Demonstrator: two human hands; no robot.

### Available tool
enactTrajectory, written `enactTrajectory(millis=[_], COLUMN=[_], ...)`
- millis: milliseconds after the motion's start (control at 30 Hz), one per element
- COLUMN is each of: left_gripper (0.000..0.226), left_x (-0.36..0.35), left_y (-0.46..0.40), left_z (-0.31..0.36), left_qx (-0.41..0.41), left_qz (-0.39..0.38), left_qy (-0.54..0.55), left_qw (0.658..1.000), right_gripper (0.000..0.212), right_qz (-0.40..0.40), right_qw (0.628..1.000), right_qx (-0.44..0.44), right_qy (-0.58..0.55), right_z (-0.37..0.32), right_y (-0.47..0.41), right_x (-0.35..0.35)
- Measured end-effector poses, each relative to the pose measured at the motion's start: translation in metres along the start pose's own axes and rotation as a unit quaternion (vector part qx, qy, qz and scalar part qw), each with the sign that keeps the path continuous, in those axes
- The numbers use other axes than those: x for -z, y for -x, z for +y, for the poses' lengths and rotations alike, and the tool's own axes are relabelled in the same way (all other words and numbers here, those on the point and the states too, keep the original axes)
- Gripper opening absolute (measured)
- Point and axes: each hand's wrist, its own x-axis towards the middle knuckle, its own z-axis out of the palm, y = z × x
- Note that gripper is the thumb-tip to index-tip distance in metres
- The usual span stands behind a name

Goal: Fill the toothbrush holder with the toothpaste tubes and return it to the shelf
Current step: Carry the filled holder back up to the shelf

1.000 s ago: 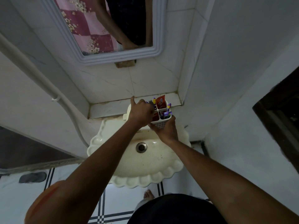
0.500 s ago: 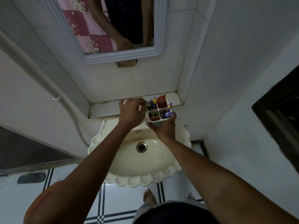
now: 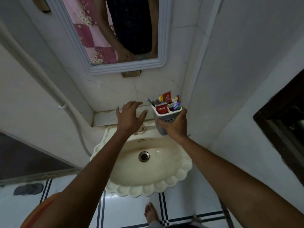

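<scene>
Right hand (image 3: 175,127) grips loaded holder (image 3: 166,116) from below near shelf's (image 3: 107,118) right corner, left hand (image 3: 130,116) spread empty; set it down level, tubes (image 3: 162,108) upright.

Scalloped cream sink (image 3: 164,181) below framed mirror (image 3: 115,66); grey slipper (image 3: 28,189) on striped floor (image 3: 181,204).

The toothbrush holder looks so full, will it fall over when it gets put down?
Maybe. The toothbrush holder is tall and narrow, and brushes and tubes poke above its rim, so it is probably top-heavy. It looks like light plastic: the right hand lifts it alone. The shelf looks flat, which should help.
</scene>
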Motion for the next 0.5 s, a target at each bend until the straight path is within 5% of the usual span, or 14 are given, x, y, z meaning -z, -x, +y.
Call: enactTrajectory(millis=[500], left_gripper=[0.050], left_x=[0.186], left_y=[-0.076], left_z=[0.137], left_qx=[-0.174], left_qz=[0.191], left_qy=[0.020], left_qw=[0.966], right_gripper=[0.115], right_qz=[0.123], right_qw=[0.957], right_qx=[0.240], right_qy=[-0.103], right_z=[-0.259], right_y=[-0.056], right_x=[0.140])
